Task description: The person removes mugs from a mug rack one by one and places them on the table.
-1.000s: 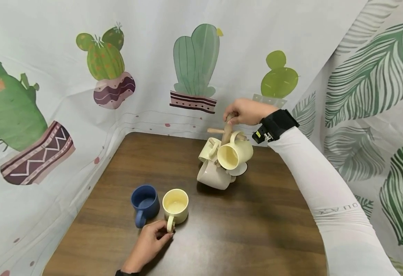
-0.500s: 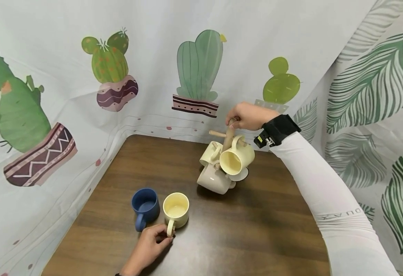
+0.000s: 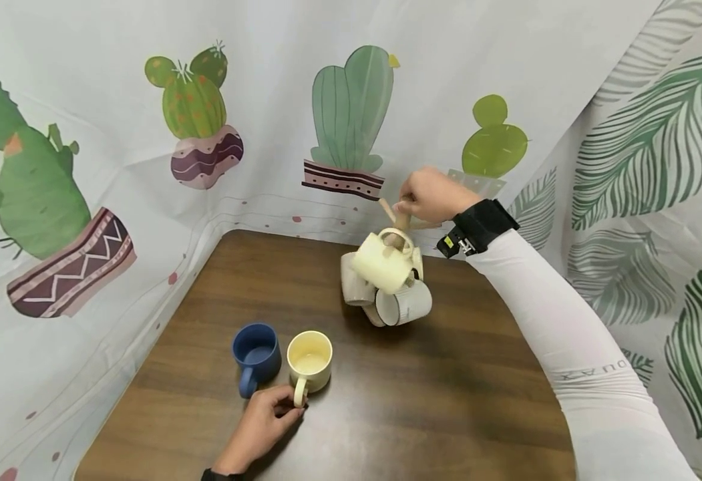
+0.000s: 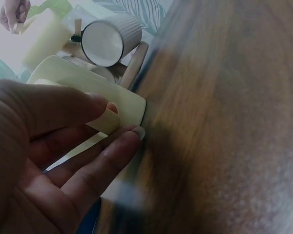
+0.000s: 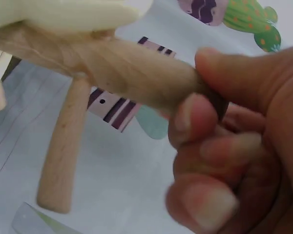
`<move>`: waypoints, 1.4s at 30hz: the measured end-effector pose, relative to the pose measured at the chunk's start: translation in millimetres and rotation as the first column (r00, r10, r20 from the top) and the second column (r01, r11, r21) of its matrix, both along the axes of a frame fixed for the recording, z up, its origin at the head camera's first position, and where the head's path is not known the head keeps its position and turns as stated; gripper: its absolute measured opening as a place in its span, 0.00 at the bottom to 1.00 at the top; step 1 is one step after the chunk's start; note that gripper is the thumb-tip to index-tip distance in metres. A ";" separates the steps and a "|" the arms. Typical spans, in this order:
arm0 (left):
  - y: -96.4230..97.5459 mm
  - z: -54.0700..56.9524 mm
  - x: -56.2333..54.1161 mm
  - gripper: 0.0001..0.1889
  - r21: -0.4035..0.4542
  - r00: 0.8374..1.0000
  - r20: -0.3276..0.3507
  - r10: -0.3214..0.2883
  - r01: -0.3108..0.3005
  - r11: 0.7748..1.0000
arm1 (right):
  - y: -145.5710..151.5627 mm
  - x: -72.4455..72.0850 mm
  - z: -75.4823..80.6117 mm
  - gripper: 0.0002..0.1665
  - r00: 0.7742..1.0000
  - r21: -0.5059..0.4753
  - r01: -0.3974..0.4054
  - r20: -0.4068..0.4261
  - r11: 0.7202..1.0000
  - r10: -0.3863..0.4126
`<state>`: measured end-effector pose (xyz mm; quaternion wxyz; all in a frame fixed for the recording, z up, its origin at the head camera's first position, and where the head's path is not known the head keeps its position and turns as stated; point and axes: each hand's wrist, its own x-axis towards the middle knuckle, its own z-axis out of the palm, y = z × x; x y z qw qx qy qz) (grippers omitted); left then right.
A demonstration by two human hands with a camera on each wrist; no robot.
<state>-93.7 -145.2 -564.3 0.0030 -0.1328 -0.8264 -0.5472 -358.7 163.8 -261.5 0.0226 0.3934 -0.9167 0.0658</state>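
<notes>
At the back right, my right hand (image 3: 437,195) grips the top of a wooden mug tree (image 3: 400,226). The right wrist view shows fingers and thumb round the post's end, with a bare peg (image 5: 62,151) jutting out below. From the tree hang a pale yellow mug (image 3: 381,264), a beige mug (image 3: 355,284) and a ribbed white mug (image 3: 415,304) with a dark rim; another pale mug is partly hidden behind. My left hand (image 3: 260,422) pinches the handle (image 4: 108,122) of a yellow mug (image 3: 316,381) standing upright on the table.
A blue mug (image 3: 264,372) stands upright just left of the yellow one, its handle towards me. The brown wooden table (image 3: 435,401) meets a white cactus-print cloth (image 3: 266,153) at the back and left, and a leaf-print cloth (image 3: 633,267) at the right.
The mug tree has turned under my right hand: the beige mug has swung round to the left and the white mug to the front right. My left hand keeps its hold on the yellow mug's handle.
</notes>
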 end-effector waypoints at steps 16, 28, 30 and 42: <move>-5.2 0.0 -0.3 0.06 0.012 1.000 -0.024 -0.015 0.015 1.000 | -8.2 12.9 -12.4 0.32 0.967 -0.029 0.247 -0.058 0.968 -0.249; -5.6 2.3 0.9 0.06 0.016 0.999 0.031 -0.016 0.016 1.000 | -14.8 22.3 -10.4 0.30 0.955 0.032 0.292 -0.055 0.956 -0.291; -4.8 1.8 1.3 0.06 0.011 0.999 0.036 -0.013 0.013 1.000 | -13.6 22.7 -10.9 0.30 0.958 0.030 0.284 -0.052 0.958 -0.282; 1.6 16.0 5.1 0.03 -0.084 0.996 0.042 0.078 -0.074 0.994 | -8.7 21.3 -15.8 0.30 0.972 -0.043 0.233 -0.027 0.971 -0.235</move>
